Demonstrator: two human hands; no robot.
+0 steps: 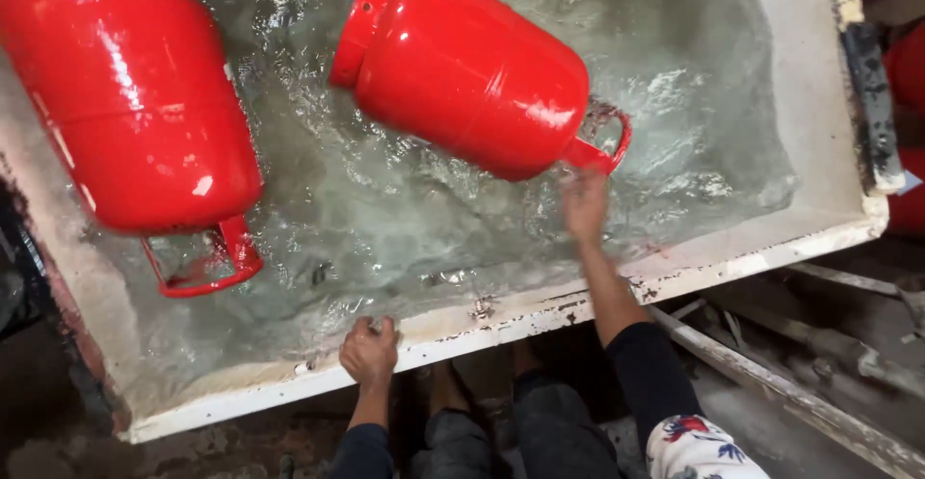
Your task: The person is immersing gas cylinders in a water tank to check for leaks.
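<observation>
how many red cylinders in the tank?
2. One cylinder floats at the left end of the water tank; the other cylinder is mid-tank, by the right hand. Red shapes at the right edge, outside, may be more.

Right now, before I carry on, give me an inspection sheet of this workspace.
Surface: white tank filled with choppy water; rim chipped and stained.
Job's things: right red cylinder lies tilted in the water, its handle ring toward the near rim; left red cylinder floats beside it, apart.
Clutter: small dark specks on the tank bottom, too blurred to identify.
Hands: left hand grips the near rim; right hand reaches at the handle ring, blurred, grasp unclear.
Cables: nothing seen.
Surroundings: dirty floor, metal bars at right, more red objects beyond the tank.
</observation>
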